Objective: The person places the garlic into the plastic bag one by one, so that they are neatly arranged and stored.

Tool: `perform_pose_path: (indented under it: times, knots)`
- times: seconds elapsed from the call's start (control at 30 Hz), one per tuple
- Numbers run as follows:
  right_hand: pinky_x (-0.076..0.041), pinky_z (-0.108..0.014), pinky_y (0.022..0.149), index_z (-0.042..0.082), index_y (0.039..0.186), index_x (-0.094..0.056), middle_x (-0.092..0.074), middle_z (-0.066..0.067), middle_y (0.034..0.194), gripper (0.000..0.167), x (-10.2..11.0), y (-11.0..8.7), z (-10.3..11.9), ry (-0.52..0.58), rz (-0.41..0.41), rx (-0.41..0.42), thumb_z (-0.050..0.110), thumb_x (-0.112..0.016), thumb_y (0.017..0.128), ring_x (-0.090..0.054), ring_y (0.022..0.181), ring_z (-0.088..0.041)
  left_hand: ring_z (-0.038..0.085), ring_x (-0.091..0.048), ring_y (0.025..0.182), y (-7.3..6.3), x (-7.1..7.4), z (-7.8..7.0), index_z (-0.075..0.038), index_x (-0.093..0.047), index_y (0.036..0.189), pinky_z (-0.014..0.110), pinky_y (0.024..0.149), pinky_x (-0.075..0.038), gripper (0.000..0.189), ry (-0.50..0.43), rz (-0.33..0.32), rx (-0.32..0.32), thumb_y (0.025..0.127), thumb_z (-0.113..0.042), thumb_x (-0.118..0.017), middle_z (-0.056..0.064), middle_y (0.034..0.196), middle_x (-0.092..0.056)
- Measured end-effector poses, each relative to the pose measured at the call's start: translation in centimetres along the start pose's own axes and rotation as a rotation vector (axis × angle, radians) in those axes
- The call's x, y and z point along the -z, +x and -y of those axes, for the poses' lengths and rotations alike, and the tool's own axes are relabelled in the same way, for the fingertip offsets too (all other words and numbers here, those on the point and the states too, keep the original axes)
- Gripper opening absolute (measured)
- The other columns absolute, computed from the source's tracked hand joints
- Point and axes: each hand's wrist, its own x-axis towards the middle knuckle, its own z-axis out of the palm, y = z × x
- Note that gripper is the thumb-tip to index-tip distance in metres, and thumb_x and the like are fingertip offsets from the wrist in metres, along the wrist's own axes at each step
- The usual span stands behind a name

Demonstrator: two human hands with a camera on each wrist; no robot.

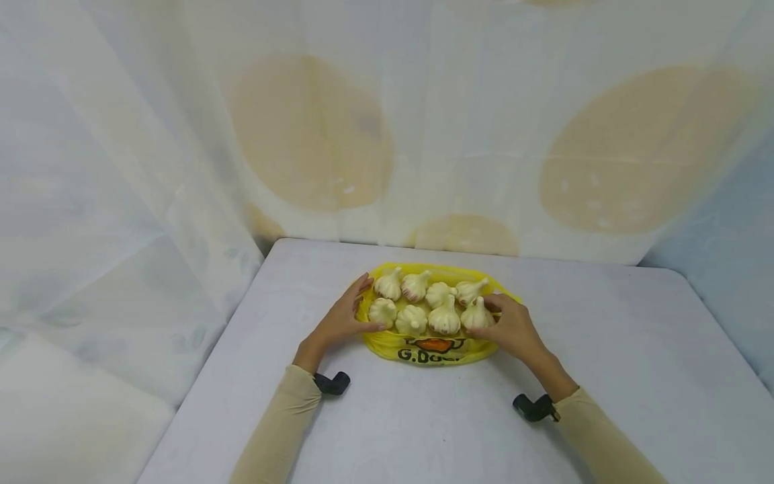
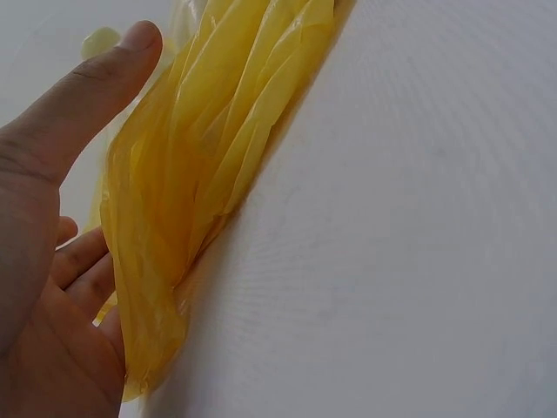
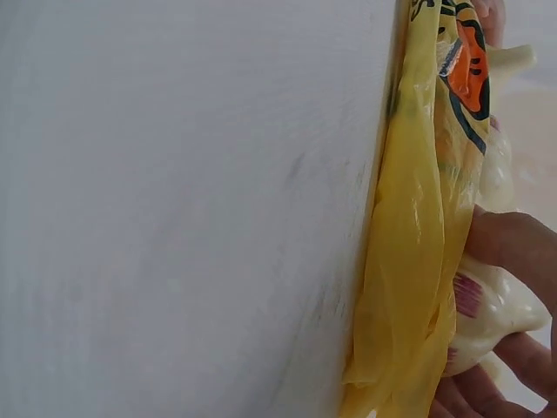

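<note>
Several white garlic bulbs (image 1: 444, 317) sit in two rows inside a yellow plastic bag (image 1: 387, 346), its opening spread wide and dark lettering on its front. My right hand (image 1: 512, 326) grips the front-right garlic bulb (image 1: 477, 314) between thumb and fingers. In the right wrist view that bulb (image 3: 492, 309) shows purple streaks, with the thumb over it and fingers behind. At the bag's left side, my left hand (image 1: 345, 316) rests against the plastic with its thumb extended over the rim. The left wrist view shows its fingers (image 2: 87, 270) partly hidden behind the yellow folds.
The bag lies on a white-covered table (image 1: 411, 423), toward its far side. A pale curtain (image 1: 459, 134) with tan spots hangs behind the table's far edge, and more pale cloth (image 1: 109, 269) borders the left. Each wrist carries a small black camera (image 1: 332, 384).
</note>
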Motion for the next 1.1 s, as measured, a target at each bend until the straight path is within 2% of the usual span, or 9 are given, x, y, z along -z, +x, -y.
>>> perform_pose_path:
  times: [0.23, 0.5, 0.7, 0.93, 1.1]
  knots:
    - [-0.052, -0.051, 0.091, -0.001, 0.123, -0.063, -0.063, -0.018, 0.118, 0.066, -0.12, -0.08, -0.06, -0.004, 0.036, -0.007, 0.026, -0.089, 0.069, -0.059, 0.109, -0.036, 0.018, -0.027, 0.143, -0.26, -0.08, 0.09, -0.017, -0.014, 0.158, 0.041, 0.116, -0.029, 0.115, -0.018, -0.005, -0.021, 0.072, -0.042, -0.086, 0.001, 0.157, -0.029]
    - [-0.051, -0.052, 0.092, -0.002, 0.126, -0.060, -0.063, -0.019, 0.119, 0.069, -0.13, 0.12, -0.16, -0.013, 0.053, -0.004, 0.024, -0.089, 0.070, -0.058, 0.110, -0.036, 0.016, -0.026, 0.143, -0.07, 0.00, 0.16, -0.021, -0.014, 0.158, 0.039, 0.116, -0.028, 0.116, -0.017, -0.004, -0.014, 0.071, -0.049, -0.085, -0.002, 0.157, -0.028]
    - [-0.051, -0.052, 0.093, -0.001, 0.126, -0.059, -0.062, -0.018, 0.119, 0.068, -0.02, 0.23, -0.30, 0.002, 0.075, -0.005, 0.023, -0.089, 0.070, -0.058, 0.111, -0.036, 0.018, -0.026, 0.144, -0.10, -0.04, 0.21, -0.018, -0.013, 0.158, 0.040, 0.116, -0.028, 0.115, -0.014, -0.003, -0.021, 0.072, -0.045, -0.086, 0.000, 0.157, -0.028]
    - [-0.051, -0.051, 0.093, 0.001, 0.126, -0.057, -0.062, -0.018, 0.123, 0.068, -0.14, 0.25, -0.27, 0.017, 0.078, -0.007, 0.022, -0.089, 0.070, -0.058, 0.112, -0.036, 0.018, -0.027, 0.144, -0.23, 0.01, 0.24, -0.017, -0.015, 0.157, 0.040, 0.115, -0.029, 0.115, -0.017, -0.017, -0.034, 0.072, -0.042, -0.087, 0.002, 0.158, -0.028]
    - [-0.052, -0.052, 0.091, 0.001, 0.129, -0.056, -0.061, -0.018, 0.124, 0.072, -0.14, 0.35, -0.20, 0.012, 0.072, -0.009, 0.024, -0.090, 0.069, -0.058, 0.112, -0.037, 0.015, -0.028, 0.143, -0.20, 0.16, 0.40, -0.016, -0.016, 0.157, 0.039, 0.115, -0.030, 0.115, -0.006, -0.045, -0.045, 0.071, -0.047, -0.086, -0.002, 0.157, -0.030]
